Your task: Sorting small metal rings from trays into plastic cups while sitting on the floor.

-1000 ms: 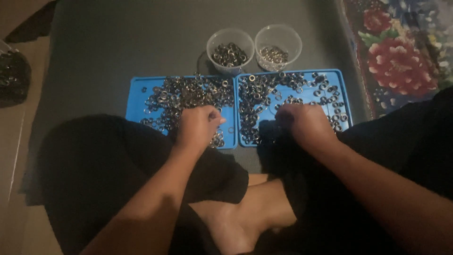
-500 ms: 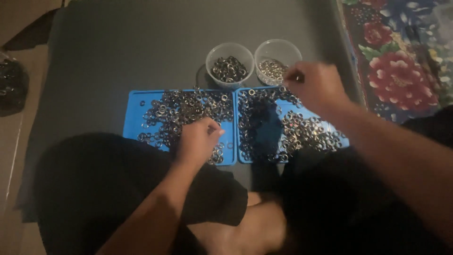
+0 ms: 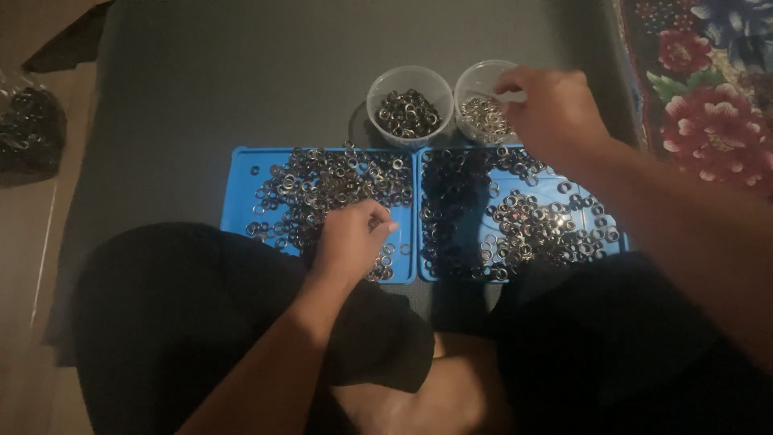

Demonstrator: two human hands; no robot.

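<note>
Two blue trays lie side by side on a dark grey mat, both strewn with several small metal rings. My left hand point(image 3: 352, 239) rests on the left tray point(image 3: 239, 173), its fingers pinched among the rings point(image 3: 338, 181). My right hand point(image 3: 550, 107) hovers over the right clear cup point(image 3: 477, 80), fingertips pinched together at its rim; whether they hold rings is hidden. The left clear cup point(image 3: 409, 110) also holds rings. The right tray point(image 3: 596, 197) carries more rings point(image 3: 539, 229).
My crossed legs in dark clothing sit just below the trays. A dark plastic bag point(image 3: 28, 133) lies at the far left on the floor. A flowered red cloth point(image 3: 708, 89) borders the mat point(image 3: 241, 72) on the right.
My right hand has lifted from the right tray and travelled up to the right cup. My left hand has stayed on the left tray, shifting only slightly.
</note>
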